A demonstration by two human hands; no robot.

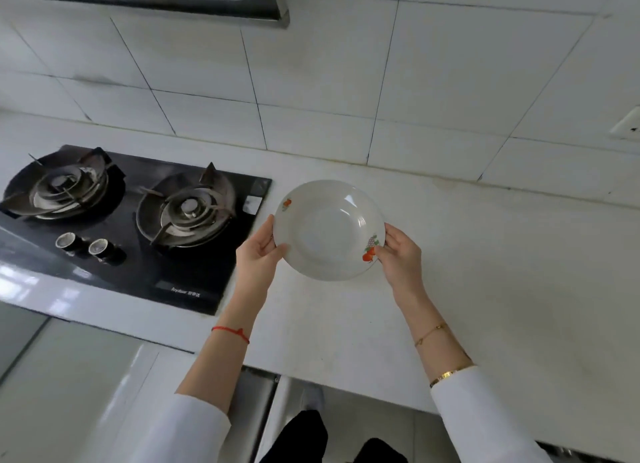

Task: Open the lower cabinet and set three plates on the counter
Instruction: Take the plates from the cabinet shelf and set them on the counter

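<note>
A white plate [329,230] with small fruit motifs on its rim is held over the counter [485,272], just right of the gas hob [131,227]; its left edge is pinched by the left hand [258,255], thumb on top of the rim, and its right edge is gripped by the right hand [401,258], fingers curled round the rim beside the orange motif. Whether the plate's underside is touching the counter cannot be told from this view (no clear gap or shadow is shown). No other plate is seen on the counter, so this is judged to be the first of three.

A few risks are judged from here: the plate could be clinked or chipped if one hand is released before the other, since it is held only at the rim; it could be set too near the hob's edge, leaving it rocking on the raised glass; room for two more plates could be lost if it is placed centrally.

The plate is round, so no long axis is had; its hollow faces upward, tilted slightly toward the camera, and the two motifs lie on a line running from upper left to lower right.
</note>
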